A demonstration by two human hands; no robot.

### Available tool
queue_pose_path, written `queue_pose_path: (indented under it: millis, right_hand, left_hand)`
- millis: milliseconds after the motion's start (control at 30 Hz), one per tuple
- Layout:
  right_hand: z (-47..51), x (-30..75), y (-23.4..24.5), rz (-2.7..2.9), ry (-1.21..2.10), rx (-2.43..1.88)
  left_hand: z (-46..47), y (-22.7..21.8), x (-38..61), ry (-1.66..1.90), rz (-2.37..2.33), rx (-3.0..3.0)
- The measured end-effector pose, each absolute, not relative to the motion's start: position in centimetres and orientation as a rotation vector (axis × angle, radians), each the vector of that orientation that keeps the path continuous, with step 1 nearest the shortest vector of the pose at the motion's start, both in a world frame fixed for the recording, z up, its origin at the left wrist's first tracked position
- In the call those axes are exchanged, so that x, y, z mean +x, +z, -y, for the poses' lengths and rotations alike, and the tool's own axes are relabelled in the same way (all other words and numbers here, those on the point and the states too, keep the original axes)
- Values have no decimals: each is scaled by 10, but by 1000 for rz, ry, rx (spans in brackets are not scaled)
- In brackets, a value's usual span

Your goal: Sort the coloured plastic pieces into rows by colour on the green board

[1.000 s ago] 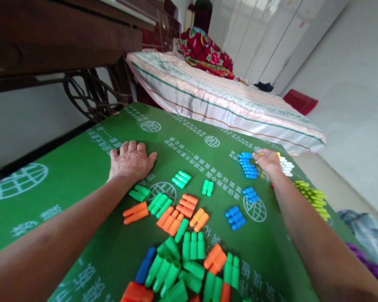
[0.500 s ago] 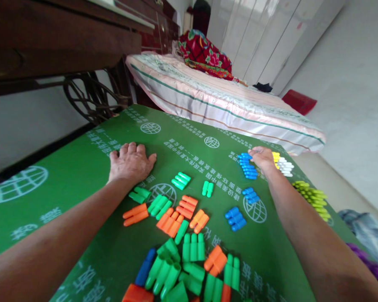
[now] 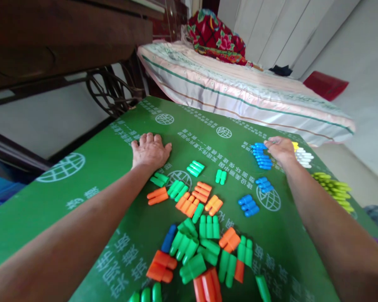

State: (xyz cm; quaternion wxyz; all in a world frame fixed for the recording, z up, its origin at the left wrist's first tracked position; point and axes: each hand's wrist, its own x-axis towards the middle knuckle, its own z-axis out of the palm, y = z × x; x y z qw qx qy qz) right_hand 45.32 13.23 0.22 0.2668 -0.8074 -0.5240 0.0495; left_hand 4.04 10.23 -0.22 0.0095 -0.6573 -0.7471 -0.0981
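Note:
My left hand lies flat on the green board with its fingers spread, holding nothing. Just below it is a green joined-tube plastic piece. My right hand is at the far right, its fingers closed at the end of a blue plastic piece. That piece is the farthest in a close row of blue pieces; the grip itself is partly hidden. Nearer me lie two more blue pieces, one of them a triple tube. White pieces and yellow pieces sit just beyond my right wrist.
Green and orange pieces are scattered mid-board, with a heap of green pieces nearest me. Lime pieces lie along the right edge of the green board. A bed stands behind it, dark wooden furniture at left.
The camera view has shifted, so everything appears farther right and slightly higher, and more of the near heap shows. Both hands stay at the same places on the board.

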Motion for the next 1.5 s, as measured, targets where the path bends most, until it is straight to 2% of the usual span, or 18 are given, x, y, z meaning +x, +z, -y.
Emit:
queue_pose_path:
  millis: [133,200,367,500,600,700,867,933,1067,1233,1400,1500]
  right_hand:
    - [-100,437,15,1440,77,-2117]
    - [-74,422,23,1529,149,-1995]
    - [21,378,50,1861,540,-1807]
    - [100,354,67,2337,1009,-1659]
    - [139,346,69,2556,1161,-1598]
    - [163,341,61,2699,1074,-1656]
    - [185,330,36,2904,655,-1577]
    - [187,327,30,2981,582,-1514]
    - [171,338,41,2911,478,-1513]
    - [127,381,56,2743,181,-1773]
    - [100,403,45,2818,358,-1849]
    - [104,404,39,2776,301,-1827]
  left_hand:
    - [-101,-4,41,-324,2341,-2066]
    - [-101,-4,42,-332,2344,-2072]
    - [-101,-4,46,-321,2364,-2070]
    - [-103,-5,47,-297,2371,-2066]
    - [-105,-6,47,-277,2378,-2073]
    - [-106,-6,47,-288,2389,-2076]
    - [-105,-2,44,-354,2370,-2094]
    - [-104,1,42,-338,2358,-2107]
    - [-103,5,40,-334,2337,-2130]
    - [-104,6,40,-279,2340,-2101]
    - [-107,6,39,-267,2340,-2085]
    - [-107,6,38,-263,2341,-2080]
